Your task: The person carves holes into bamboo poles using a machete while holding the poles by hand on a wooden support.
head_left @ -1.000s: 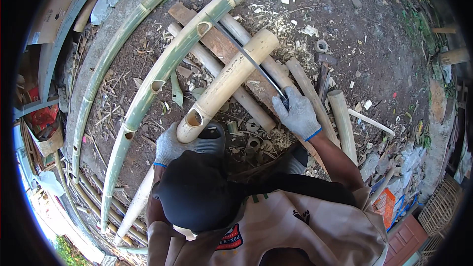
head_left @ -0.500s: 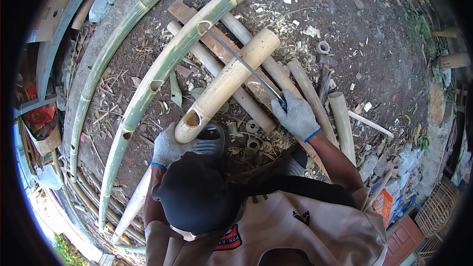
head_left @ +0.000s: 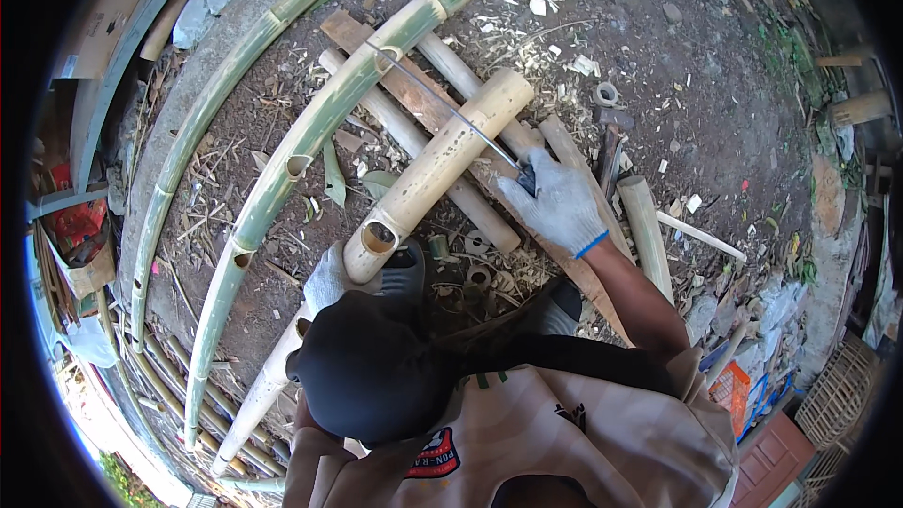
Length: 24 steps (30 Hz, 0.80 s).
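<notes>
My right hand, in a grey glove with a blue cuff, is closed around the dark handle of a long thin metal rod. The rod slants over a pale bamboo pole, its far end crossing a green bamboo pole near one of the holes. A round hole opens in the pale pole's upper side, close to my left hand. That gloved hand grips the pale pole from its left side, fingers partly hidden underneath. The dark cap covers part of the wrist and pole.
Another green bamboo pole curves along the left. Wooden boards and poles, including a brown plank, lie under the pale pole. A hammer, a cut bamboo ring and a bamboo piece lie right. Wood chips litter the ground.
My right hand has moved up and left, carrying the rod's end across the green pole. The pale pole has shifted slightly and turned, showing its hole more fully. My left hand has slid a little lower.
</notes>
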### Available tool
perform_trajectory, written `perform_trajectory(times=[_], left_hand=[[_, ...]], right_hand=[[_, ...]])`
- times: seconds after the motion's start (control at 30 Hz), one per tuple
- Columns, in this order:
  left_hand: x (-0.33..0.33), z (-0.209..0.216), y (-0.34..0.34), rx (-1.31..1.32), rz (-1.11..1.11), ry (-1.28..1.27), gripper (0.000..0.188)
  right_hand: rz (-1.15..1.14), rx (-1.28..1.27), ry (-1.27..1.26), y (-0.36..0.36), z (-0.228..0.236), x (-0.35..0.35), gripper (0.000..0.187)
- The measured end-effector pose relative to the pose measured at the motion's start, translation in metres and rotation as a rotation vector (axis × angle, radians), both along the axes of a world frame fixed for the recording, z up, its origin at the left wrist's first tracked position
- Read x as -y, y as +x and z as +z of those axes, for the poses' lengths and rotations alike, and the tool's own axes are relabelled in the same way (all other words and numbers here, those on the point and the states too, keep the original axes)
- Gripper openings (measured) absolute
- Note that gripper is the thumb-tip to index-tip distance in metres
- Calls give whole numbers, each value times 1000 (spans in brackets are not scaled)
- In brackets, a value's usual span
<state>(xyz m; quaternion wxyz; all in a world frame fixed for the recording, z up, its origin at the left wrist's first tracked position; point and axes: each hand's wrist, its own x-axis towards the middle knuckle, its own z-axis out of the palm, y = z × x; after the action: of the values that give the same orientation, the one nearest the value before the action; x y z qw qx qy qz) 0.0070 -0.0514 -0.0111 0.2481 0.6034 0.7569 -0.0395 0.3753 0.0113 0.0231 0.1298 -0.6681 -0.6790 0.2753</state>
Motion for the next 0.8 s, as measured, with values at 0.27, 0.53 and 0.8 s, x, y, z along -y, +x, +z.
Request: perform_trajectory(times=[0.27, 0.53, 0.8], left_hand=[[2, -5, -4, -5, 33, 29, 79], [3, -1, -5, -10, 5, 13, 84], [2, -6, -7, 13, 15, -4, 80]], right_hand=[[-17, 61, -96, 1, -10, 12, 49], [262, -1, 268, -14, 2, 31, 46], [48, -124, 12, -17, 15, 33, 43]])
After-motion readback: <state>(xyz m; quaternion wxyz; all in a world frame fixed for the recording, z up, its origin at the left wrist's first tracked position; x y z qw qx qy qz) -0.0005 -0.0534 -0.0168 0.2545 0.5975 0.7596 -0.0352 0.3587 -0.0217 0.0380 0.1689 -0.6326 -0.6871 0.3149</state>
